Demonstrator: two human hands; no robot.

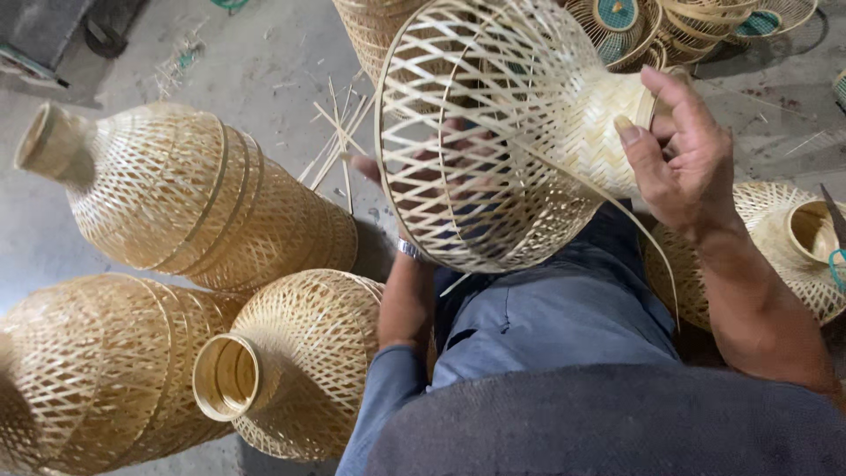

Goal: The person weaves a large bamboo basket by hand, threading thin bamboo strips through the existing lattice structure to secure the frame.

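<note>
Holding a woven bamboo shade point(502, 132) up over the lap, the person works with both hands on it. Right hand point(683, 154) grips the tightly woven neck end of the shade, fingers curled around it, thumb pressed flat on the weave. Left hand point(414, 176) is inside the shade's wide open mouth, seen only through the lattice; cannot tell how far it is closed or what it grasps, though one fingertip pokes out just left of the rim. A wristwatch point(408, 249) sits on the left wrist, just below the shade's rim. A loose bamboo strip point(639, 229) trails from the shade down to the right.

Left of the shade, stacked finished shades point(185, 198) lie on their sides on the concrete floor point(264, 62). Below-left of the held shade is another stack point(97, 370) and a single shade with its round neck ring point(291, 361) facing the camera. Loose bamboo slivers point(339, 132) lie on the floor just left of the shade. Right of it, one more shade point(784, 247) rests behind the right forearm. Above the shade, more baskets point(670, 26), piled.
</note>
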